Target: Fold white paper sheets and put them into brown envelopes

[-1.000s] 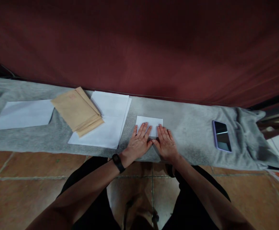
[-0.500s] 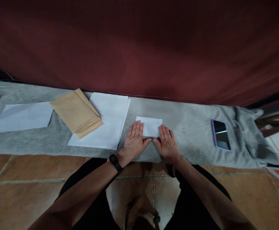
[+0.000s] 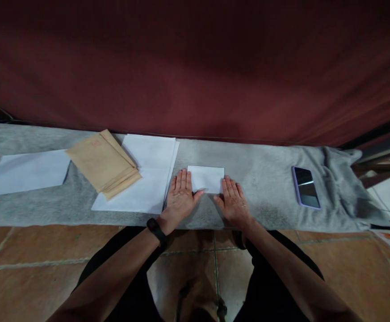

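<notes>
A small folded white paper [image 3: 206,178] lies on a grey cloth [image 3: 265,179] in front of me. My left hand [image 3: 178,200] lies flat with its fingers stretched out at the paper's left edge, thumb touching the lower left corner. A black band sits on that wrist. My right hand [image 3: 233,203] rests flat at the paper's lower right corner, fingers together and extended. Neither hand holds anything.
Left of my hands lies a stack of white sheets [image 3: 148,179] with several brown envelopes [image 3: 102,163] on top. Another white sheet [image 3: 25,172] lies at far left. A phone [image 3: 305,193] in a lilac case rests at right. A dark red curtain hangs behind; tiled floor below.
My two hands have slid apart along the folded paper: the left went leftward off it, the right stayed near the right corner. More of the paper shows.
</notes>
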The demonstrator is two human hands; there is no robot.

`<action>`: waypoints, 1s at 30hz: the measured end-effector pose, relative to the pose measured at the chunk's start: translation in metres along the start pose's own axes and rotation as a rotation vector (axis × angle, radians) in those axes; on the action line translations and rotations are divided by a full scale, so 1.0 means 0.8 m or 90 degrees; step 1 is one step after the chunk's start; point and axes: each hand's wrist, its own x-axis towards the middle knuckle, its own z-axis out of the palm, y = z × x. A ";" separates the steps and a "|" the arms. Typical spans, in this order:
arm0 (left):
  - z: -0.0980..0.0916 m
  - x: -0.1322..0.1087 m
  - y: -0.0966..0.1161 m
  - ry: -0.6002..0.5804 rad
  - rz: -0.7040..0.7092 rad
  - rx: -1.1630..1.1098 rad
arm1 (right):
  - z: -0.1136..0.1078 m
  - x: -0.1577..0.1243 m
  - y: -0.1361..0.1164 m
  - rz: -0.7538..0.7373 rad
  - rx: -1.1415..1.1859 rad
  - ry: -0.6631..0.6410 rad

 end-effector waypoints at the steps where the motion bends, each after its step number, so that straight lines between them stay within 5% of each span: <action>1: 0.000 0.000 0.000 0.000 -0.002 0.003 | 0.000 0.000 0.001 0.000 0.001 0.002; 7: -0.003 0.003 0.002 0.000 -0.019 0.016 | -0.004 0.003 0.004 0.009 0.024 0.009; 17: 0.006 0.007 0.024 -0.060 0.170 -0.035 | -0.006 0.025 -0.029 -0.057 0.065 -0.076; 30: 0.005 0.024 0.008 -0.045 0.053 -0.026 | 0.002 0.037 -0.020 0.000 0.008 -0.027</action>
